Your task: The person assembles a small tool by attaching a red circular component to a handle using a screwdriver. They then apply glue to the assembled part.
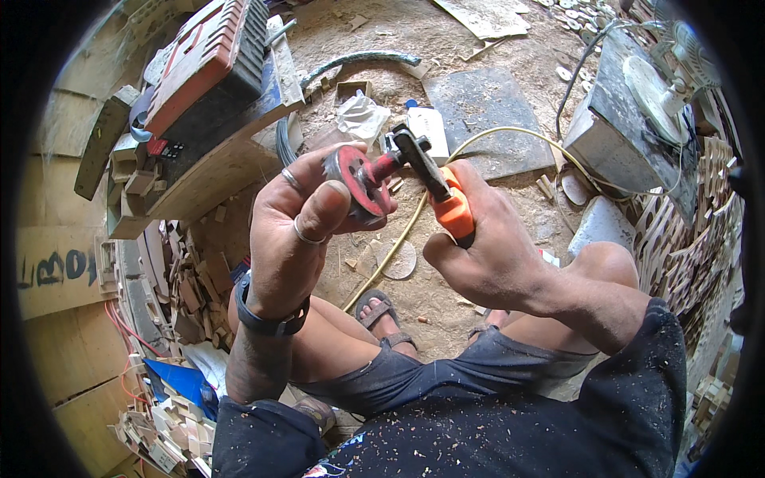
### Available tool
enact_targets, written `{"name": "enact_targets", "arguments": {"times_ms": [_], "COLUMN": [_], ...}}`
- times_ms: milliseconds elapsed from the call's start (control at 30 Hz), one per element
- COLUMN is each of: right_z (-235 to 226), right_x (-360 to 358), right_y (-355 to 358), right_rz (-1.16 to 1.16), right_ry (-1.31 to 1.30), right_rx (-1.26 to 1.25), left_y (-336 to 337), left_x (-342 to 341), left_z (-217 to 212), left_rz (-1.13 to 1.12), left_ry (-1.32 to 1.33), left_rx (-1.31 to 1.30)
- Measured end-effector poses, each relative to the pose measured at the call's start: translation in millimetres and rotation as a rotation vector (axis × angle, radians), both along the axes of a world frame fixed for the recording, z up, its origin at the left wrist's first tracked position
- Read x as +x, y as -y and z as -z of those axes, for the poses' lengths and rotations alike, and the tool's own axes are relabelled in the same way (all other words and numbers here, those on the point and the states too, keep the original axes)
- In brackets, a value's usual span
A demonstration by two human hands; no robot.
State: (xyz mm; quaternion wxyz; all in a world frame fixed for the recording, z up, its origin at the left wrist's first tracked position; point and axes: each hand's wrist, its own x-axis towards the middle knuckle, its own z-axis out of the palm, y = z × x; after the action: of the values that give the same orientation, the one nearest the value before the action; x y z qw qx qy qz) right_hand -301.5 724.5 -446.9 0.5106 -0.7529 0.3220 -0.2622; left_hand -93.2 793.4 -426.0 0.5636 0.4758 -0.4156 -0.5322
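Red hole saw (351, 177) sits gripped between my left hand's (291, 211) thumb and fingertips, its shank (384, 166) pointing rightward. My right hand (498, 239) clasps an orange-handled tool (453, 212), dark head near the shank's end. Beyond, a yellow hose (504, 129) crosses the dusty floor (442, 327).

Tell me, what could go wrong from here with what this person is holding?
The orange-handled tool in the right hand might slip off the shaft of the red round piece and knock the bare fingers of the left hand around its rim.
If the left hand's grip loosened, the piece could drop toward the left foot, whose sandal leaves the toes bare.
The yellow cord runs along the floor near that foot and might snag it.
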Motion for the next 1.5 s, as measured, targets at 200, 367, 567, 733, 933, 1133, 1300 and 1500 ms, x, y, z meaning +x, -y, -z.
{"name": "enact_targets", "arguments": {"times_ms": [200,367,567,733,933,1133,1300,1500], "right_z": [2.3,0.3,-2.8,-5.4,-10.0,-9.1,-10.6,-8.0], "right_x": [0.2,-0.7,-0.4,-0.1,-2.1,-0.8,-4.3,-2.6], "right_y": [0.8,1.2,-0.9,-1.9,-1.6,-1.9,1.5,-0.9], "right_rz": [-0.003,-0.013,-0.011,-0.018,-0.044,-0.009,-0.041,-0.025], "right_ry": [0.04,0.029,0.03,0.05,0.078,0.083,-0.022,0.013], "right_rx": [-0.006,0.055,0.133,0.182,0.208,0.181,0.19,0.158], "left_y": [1.9,0.8,6.4,9.1,7.8,5.7,5.1,5.0], "left_x": [-5.2,-6.3,-5.9,5.9,5.0,-10.7,-10.2,-5.7], "left_z": [7.0,6.6,15.8,19.8,17.2,18.2,17.3,21.5], "left_rz": [-0.048,-0.048,-0.153,-0.168,-0.164,-0.151,-0.11,-0.128], "left_ry": [0.038,0.183,0.606,1.013,0.952,0.576,0.54,0.724], "left_rx": [-0.225,-0.368,-0.605,-0.774,-0.731,-0.614,-0.574,-0.651]}}
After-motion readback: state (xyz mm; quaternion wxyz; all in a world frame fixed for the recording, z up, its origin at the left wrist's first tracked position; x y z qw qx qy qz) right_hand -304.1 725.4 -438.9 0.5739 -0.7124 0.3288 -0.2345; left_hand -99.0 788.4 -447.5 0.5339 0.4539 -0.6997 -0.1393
